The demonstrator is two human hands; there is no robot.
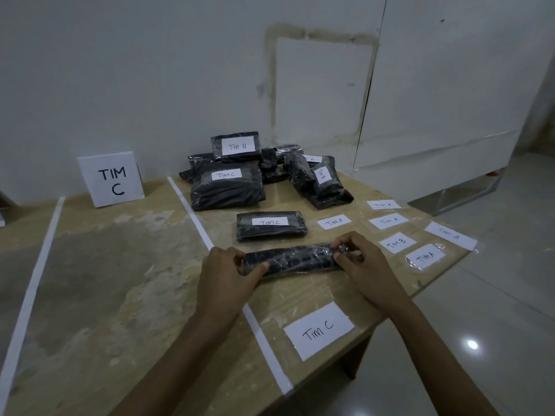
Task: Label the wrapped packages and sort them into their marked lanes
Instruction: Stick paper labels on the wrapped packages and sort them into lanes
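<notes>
Left grip (pixel 223 276) and right grip (pixel 363 262) clasp opposite package (pixel 295 259) ends.

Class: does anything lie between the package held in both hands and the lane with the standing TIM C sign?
Nothing visible blocks it; only the flat white tape strip lies between the held package and that lane.

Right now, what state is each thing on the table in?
Wrapped roll, no label showing, held at both ends.
Left hand, gripping roll's left end.
Right hand, pinching roll's right end.
Small package, labelled TIM C, lying flat.
Large loose label, reads TIM C, unattached.
Lane sign, upright, reads TIM C.
</notes>
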